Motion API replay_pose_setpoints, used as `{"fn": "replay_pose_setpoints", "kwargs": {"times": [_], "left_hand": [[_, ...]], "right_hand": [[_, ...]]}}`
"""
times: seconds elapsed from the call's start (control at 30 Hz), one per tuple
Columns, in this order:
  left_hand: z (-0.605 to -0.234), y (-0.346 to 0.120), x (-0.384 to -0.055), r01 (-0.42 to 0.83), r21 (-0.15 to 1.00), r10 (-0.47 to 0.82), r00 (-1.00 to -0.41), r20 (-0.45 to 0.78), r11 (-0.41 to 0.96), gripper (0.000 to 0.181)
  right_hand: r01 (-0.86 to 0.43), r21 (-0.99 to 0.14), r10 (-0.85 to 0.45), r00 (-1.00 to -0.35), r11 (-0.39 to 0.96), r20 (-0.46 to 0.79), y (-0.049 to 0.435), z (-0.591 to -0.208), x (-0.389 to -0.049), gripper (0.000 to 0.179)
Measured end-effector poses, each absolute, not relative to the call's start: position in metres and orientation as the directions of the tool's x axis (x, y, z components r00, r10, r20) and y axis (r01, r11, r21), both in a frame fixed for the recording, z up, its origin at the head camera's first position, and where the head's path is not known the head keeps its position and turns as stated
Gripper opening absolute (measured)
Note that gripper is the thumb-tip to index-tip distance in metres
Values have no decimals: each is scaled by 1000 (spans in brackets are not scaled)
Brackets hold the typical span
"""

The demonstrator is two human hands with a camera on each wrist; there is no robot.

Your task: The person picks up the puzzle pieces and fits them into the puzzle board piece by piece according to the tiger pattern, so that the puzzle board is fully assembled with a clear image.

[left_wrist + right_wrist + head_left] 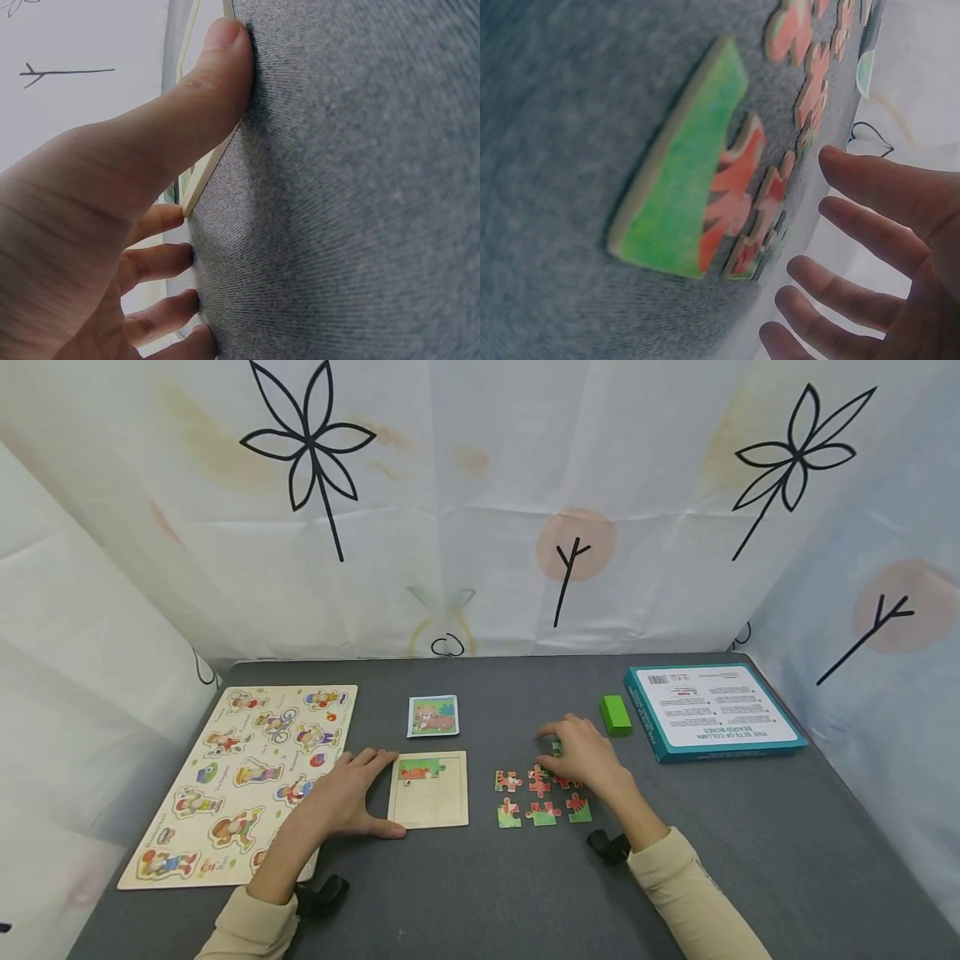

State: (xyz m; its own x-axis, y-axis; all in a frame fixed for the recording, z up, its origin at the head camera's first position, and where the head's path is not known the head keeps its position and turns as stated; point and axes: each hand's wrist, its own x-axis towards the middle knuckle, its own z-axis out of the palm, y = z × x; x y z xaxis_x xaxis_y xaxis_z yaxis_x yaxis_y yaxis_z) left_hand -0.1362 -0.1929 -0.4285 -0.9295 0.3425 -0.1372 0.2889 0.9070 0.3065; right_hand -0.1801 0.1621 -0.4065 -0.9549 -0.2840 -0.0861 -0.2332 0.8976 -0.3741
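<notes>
White cloth walls (480,460) with black line-drawn flowers (309,441), round a dark grey ribbed table (450,893). Head view: square pale wooden puzzle tray (435,803), partly filled along its far side; left of it, large cream wooden figure board (240,797); beyond it, small square picture card (433,717); right of it, loose red-and-green wooden jigsaw pieces (543,814), then bright green block (616,716) and flat teal-and-white box (716,710). Left wrist view: left hand (86,214), fingers loosely spread, thumb and index touching the tray's edge. Right wrist view: right hand (934,281), right of the tray, relaxed, fingers parted near the pieces.
</notes>
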Motion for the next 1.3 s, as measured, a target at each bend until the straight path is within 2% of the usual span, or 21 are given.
{"fn": "replay_pose_setpoints", "kwargs": {"times": [0.43,0.9,1.3], "left_hand": [[-431,-194,-135,293,309,347,-929,-133,905,113],[-431,-194,-136,293,301,345,-928,-138,908,114],[-432,-195,-137,297,300,347,-929,-130,906,114]], "right_hand": [[-184,-356,-240,-963,916,-120,165,-410,-179,40],[-143,-363,-207,-968,921,-145,171,-410,-179,33],[-200,-372,-252,-963,907,-95,169,-411,-181,24]]}}
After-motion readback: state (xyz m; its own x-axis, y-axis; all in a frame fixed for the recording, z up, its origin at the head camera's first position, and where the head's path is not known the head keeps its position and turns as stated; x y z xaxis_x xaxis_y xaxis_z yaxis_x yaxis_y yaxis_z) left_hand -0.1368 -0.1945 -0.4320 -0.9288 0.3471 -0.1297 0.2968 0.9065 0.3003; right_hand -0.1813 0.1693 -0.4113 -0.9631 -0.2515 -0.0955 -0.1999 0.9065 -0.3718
